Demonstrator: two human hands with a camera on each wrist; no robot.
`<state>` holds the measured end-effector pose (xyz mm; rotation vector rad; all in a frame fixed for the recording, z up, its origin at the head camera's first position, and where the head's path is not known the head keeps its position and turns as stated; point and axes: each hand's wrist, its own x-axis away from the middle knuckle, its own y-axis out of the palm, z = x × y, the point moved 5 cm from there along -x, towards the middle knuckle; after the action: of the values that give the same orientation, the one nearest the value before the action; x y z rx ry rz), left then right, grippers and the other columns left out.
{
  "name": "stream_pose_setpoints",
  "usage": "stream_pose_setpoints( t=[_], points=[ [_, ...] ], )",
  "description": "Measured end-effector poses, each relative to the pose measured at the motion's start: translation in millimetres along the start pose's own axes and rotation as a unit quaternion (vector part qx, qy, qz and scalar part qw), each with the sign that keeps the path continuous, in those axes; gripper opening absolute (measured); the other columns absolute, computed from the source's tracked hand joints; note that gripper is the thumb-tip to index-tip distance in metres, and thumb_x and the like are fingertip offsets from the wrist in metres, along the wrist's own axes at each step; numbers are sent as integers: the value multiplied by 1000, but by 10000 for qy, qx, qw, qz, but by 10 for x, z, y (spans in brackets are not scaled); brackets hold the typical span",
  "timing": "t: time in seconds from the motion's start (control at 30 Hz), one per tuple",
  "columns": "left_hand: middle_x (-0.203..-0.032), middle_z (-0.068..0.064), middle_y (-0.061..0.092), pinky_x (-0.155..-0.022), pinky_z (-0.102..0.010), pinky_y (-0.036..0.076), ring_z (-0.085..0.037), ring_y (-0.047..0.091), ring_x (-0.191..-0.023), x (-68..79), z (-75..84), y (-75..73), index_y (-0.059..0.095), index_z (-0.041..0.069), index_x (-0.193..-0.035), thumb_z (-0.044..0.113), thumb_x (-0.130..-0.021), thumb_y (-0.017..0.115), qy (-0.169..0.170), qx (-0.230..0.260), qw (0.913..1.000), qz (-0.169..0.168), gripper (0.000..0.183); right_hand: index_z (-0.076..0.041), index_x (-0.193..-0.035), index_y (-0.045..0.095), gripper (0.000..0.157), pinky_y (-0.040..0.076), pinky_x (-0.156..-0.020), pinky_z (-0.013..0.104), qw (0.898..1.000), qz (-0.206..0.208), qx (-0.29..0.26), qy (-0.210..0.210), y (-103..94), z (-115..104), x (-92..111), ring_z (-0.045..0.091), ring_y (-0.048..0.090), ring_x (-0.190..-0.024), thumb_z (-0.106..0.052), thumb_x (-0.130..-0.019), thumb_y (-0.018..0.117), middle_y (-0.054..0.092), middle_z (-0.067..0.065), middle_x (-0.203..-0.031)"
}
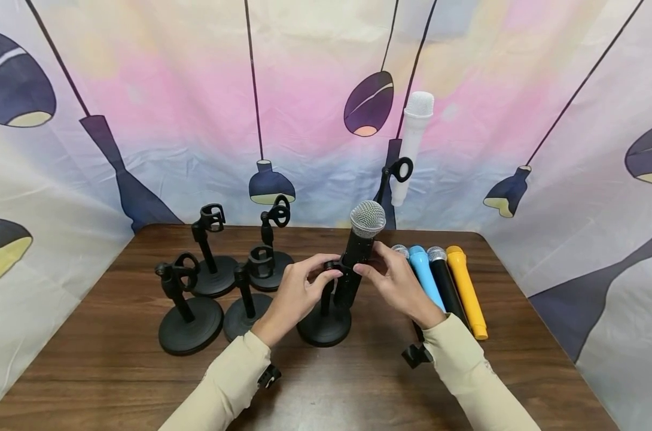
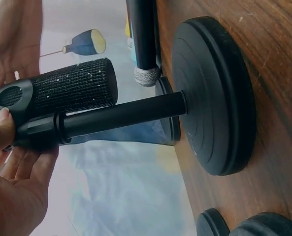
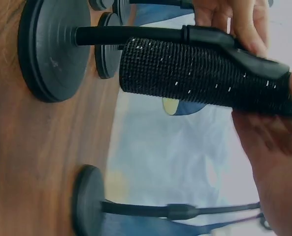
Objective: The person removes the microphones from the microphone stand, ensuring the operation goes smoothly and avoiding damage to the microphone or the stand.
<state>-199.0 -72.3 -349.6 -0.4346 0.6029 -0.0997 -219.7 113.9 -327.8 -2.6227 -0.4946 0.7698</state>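
A black microphone [image 1: 354,254] with a sparkly studded body and silver mesh head stands tilted in the clip of a black desk microphone stand [image 1: 326,329]. In the left wrist view, the clip's ring [image 2: 25,96] wraps the microphone's body, and its lower end hangs beside the pole, above the round base. My left hand [image 1: 296,293] grips the stand at its clip joint, thumb on the near side and fingers behind. From the other side my right hand [image 1: 401,281] holds the microphone, thumb near the clip and fingers behind the body [image 3: 185,73].
Several black stands with bare clips [image 1: 191,323] are on the table's left. Behind the hands, a white microphone [image 1: 414,129] leans in a stand clip [image 1: 401,170]. Blue [image 1: 427,275], black [image 1: 448,287] and yellow [image 1: 468,293] microphones lie to the right, partly behind my right forearm.
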Motion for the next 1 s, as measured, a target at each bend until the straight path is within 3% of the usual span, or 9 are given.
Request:
stream_pose_setpoints(
  t=[0.13,0.3,0.37,0.6,0.7,0.87,0.93,1.0],
  points=[
    [-96,0,75,-64,-28,51,-19,66,-71,-5,1,-13,71,15,-126,21,-99,68,64,-34,10000,12,28,-2,-143,48,53,55,-92,39,9986,-245,-423,178,19,43,-22,28,65,-115,-5,-96,71,62,17,-128],
    [-97,0,75,-65,-29,52,-18,67,-72,-13,4,-20,72,15,-126,22,-99,68,50,-68,10000,11,28,-3,-130,59,38,57,-79,36,9988,3,490,59,-23,-9,-43,22,71,-101,-14,-96,72,72,12,-113],
    [-97,1,75,-65,-28,52,-14,67,-72,-13,3,-17,72,15,-126,23,-99,68,45,-93,9999,10,29,-2,-128,59,35,57,-78,36,9982,49,598,32,-25,-23,-39,22,71,-100,-14,-97,71,73,13,-111],
    [-80,-3,68,-59,-27,45,-10,53,-58,-8,9,-7,71,16,-127,21,-100,67,43,-64,9999,-68,29,0,-146,40,56,52,-96,43,9983,-328,-350,326,44,63,-23,30,62,-118,-8,-98,69,59,20,-129],
    [-75,-4,65,-58,-27,44,-8,48,-55,-8,9,-2,70,15,-128,21,-100,67,-8,-90,9999,-103,29,0,-141,46,52,55,-91,46,9994,-268,-40,205,32,55,-32,28,66,-113,-10,-97,71,64,18,-124],
    [-83,-4,70,-60,-28,46,-12,57,-62,-1,0,3,71,16,-127,23,-100,67,-120,-112,9998,-107,28,1,-131,53,39,58,-81,40,9976,-36,680,-113,-12,-1,-38,25,71,-100,-12,-98,69,72,15,-111],
    [-83,-4,71,-60,-28,46,-15,58,-63,1,1,-1,71,17,-126,23,-99,68,-141,-138,9998,-98,28,3,-132,52,39,58,-80,38,9974,-21,702,-167,-13,-6,-43,26,72,-98,-11,-99,67,71,17,-111],
    [-83,-2,70,-60,-28,47,-15,58,-63,5,11,-5,71,18,-126,24,-99,68,-153,-165,9997,-110,28,3,-138,46,45,57,-84,38,9992,-127,378,-55,-7,9,-37,27,70,-104,-10,-100,67,68,18,-117]
  ],
)
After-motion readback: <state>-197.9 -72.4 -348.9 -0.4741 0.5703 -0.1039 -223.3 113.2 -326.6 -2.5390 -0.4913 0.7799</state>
